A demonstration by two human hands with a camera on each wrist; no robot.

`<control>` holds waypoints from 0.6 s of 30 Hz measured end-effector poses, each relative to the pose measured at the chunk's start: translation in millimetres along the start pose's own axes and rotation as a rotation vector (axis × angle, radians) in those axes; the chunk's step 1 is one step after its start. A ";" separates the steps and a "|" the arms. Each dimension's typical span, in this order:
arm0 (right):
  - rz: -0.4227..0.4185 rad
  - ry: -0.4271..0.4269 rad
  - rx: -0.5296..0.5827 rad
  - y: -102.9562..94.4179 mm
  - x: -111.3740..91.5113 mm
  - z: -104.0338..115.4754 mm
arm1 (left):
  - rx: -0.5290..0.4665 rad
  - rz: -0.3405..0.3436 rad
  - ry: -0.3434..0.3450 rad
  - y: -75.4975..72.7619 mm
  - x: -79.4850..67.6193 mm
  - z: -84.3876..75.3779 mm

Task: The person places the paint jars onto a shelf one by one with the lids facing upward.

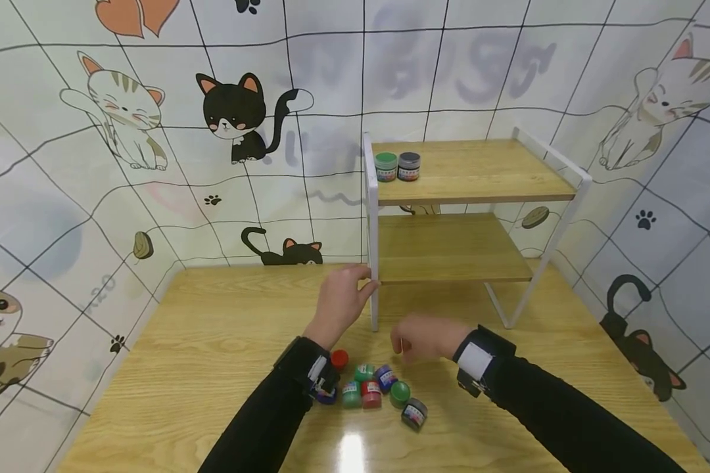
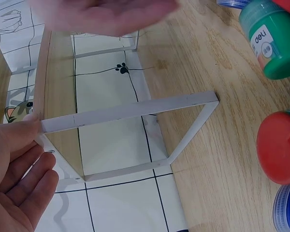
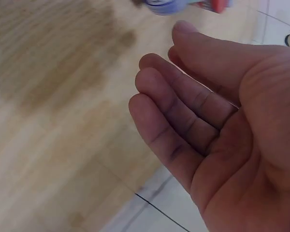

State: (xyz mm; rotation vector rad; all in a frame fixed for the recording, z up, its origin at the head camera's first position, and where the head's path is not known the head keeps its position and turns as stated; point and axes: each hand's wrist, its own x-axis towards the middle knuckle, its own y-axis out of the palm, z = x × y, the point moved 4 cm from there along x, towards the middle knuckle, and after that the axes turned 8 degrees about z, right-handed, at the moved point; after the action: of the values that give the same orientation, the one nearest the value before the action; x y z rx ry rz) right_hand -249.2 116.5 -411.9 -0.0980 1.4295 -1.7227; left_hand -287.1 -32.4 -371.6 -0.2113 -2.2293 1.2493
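The rack (image 1: 375, 230) stands on the bench (image 1: 231, 341) against the cat-printed wall (image 1: 325, 66). Viewed from here, its upper shelf (image 1: 485, 167) carries 2 jars at the left end: 1 green jar (image 1: 386, 168) beside 1 dark grey jar (image 1: 409, 168). The left hand (image 1: 342, 295) holds the rack's left front upright, thumb and forefinger clamped on it, remaining fingers loosely bent. The right hand (image 1: 428, 336) is over the bench, before the rack; its fingers lie together, slightly bent, thumb apart, nothing held. 8 jars are visible near the wrists: 3 green jars (image 1: 352, 395), 1 red-capped jar (image 1: 340, 359), 1 red jar (image 1: 371, 395), 1 violet jar (image 1: 387, 378), 1 black jar (image 1: 415, 414), 1 blue jar (image 1: 328, 397), partly hidden.
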 end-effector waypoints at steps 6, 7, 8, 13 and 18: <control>-0.012 -0.016 0.030 13.4 11.0 -8.1 | -0.004 -0.006 0.001 -1.3 -0.2 -0.5; -0.013 -0.021 0.040 14.3 12.0 -7.9 | -0.005 -0.004 -0.003 -1.3 -0.1 -0.4; -0.013 -0.027 0.055 15.7 12.8 -7.7 | -0.004 -0.002 -0.007 -1.4 -0.1 -0.3; -0.004 -0.040 0.105 26.1 17.3 -8.1 | -0.005 0.012 -0.027 -1.2 0.8 -0.1; 0.008 -0.050 0.145 36.8 24.4 -6.7 | -0.007 0.014 -0.029 -1.3 0.7 -0.4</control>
State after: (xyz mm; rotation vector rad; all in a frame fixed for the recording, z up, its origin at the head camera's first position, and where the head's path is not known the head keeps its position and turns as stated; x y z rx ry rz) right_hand -247.5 107.2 -455.6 -0.0559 1.2634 -1.7992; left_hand -287.3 -32.6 -370.1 -0.2129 -2.2607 1.2595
